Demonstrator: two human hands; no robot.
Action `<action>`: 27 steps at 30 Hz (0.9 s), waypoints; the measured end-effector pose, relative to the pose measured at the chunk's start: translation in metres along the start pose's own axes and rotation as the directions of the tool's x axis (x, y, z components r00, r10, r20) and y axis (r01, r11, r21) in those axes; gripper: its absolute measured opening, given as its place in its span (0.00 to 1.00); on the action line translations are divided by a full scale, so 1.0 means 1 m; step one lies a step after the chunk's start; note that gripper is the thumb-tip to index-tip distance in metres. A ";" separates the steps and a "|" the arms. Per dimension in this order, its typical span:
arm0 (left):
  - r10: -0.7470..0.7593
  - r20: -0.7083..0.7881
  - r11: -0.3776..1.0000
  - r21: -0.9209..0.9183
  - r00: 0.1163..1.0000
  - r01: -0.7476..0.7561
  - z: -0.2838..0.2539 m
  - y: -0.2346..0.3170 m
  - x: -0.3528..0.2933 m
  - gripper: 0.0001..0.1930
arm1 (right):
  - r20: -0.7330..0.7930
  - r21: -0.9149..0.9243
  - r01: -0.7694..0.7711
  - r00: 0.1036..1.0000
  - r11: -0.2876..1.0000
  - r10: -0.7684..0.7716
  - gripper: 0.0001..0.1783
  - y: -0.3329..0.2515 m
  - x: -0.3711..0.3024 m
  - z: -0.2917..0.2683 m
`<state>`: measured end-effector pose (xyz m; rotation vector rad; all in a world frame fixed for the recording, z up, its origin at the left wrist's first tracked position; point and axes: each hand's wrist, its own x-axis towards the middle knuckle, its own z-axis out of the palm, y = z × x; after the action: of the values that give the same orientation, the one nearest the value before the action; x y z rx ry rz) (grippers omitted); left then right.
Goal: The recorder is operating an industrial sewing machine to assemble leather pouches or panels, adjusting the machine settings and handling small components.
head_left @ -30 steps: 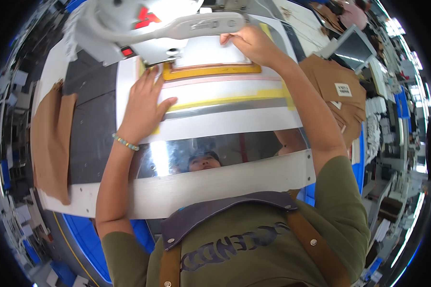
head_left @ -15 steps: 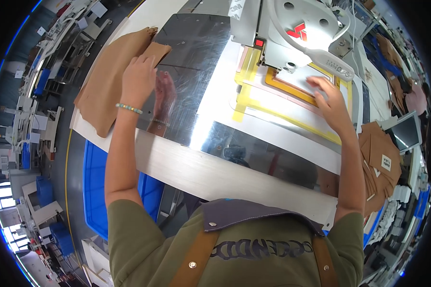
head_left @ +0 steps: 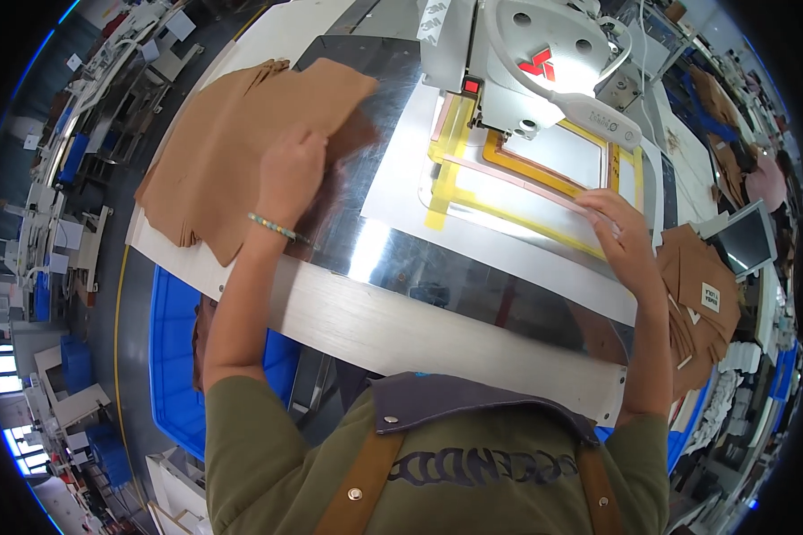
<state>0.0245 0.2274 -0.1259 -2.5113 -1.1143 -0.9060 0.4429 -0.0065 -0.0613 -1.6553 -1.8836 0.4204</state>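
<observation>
My left hand (head_left: 293, 171) is closed on the near edge of a brown fabric piece (head_left: 330, 94), which slants across the steel plate. Under and beside it lies a stack of brown fabric pieces (head_left: 174, 192). My right hand (head_left: 620, 230) has its fingers loosely bent and apart, holding nothing I can see. Its fingertips are at the near edge of an orange-yellow clamp frame (head_left: 531, 171), close to a pink strip edged with yellow tape (head_left: 491, 212). Above the frame stands the white head of a sewing machine (head_left: 517, 76) with a lit lamp.
A polished steel plate (head_left: 388, 245) covers much of the table, whose pale front edge (head_left: 375, 325) is close to my body. A blue bin (head_left: 171, 357) stands below left. Brown labelled pieces (head_left: 700, 312) pile up at the right, beside a small screen (head_left: 745, 245).
My left hand has moved right and nearer, drawing a brown piece off the stack over the steel plate. My right hand has come down from the frame's inside to its near edge.
</observation>
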 end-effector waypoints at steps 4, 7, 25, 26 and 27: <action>0.254 0.206 0.960 -0.175 0.945 -0.220 -0.006 0.056 -0.014 0.12 | 0.076 -0.149 0.235 0.971 0.960 -0.226 0.11 -0.025 0.024 0.037; 0.284 0.161 0.951 -0.176 0.945 -0.256 -0.016 0.065 -0.024 0.17 | 0.113 -0.265 0.438 0.899 0.859 -0.423 0.13 -0.039 0.046 0.075; 0.030 0.199 0.990 0.132 0.980 -0.057 -0.073 -0.030 -0.098 0.14 | 0.027 -0.639 0.532 0.737 0.555 -0.675 0.05 -0.048 0.102 0.154; 0.040 0.208 0.987 0.145 0.977 -0.071 -0.069 -0.032 -0.092 0.15 | 0.038 -0.654 0.514 0.755 0.554 -0.655 0.05 -0.046 0.100 0.151; 0.043 0.223 0.990 0.123 0.974 -0.072 -0.064 -0.032 -0.086 0.15 | 0.048 -0.669 0.496 0.772 0.554 -0.634 0.05 -0.043 0.097 0.149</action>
<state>-0.0718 0.1701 -0.1309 -2.5667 -1.1169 -0.5304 0.3129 0.1017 -0.1302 -1.2362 -2.4093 -0.7491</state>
